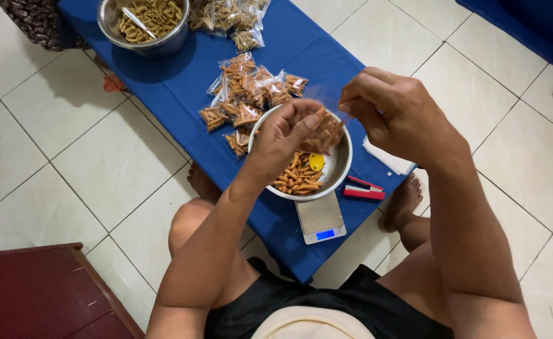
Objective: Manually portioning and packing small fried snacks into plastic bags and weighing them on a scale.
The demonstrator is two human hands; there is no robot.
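Your left hand (286, 135) and right hand (392, 113) are raised above the steel bowl (339, 164) on the scale (320, 218). Between them hangs a small clear bag (328, 129) of orange-brown snack sticks (half blurred). Left fingers cup its side; right fingertips pinch its top edge.

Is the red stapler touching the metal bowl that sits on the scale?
Apart. The head view shows a strip of blue cloth between the red stapler and the rim of the metal bowl.
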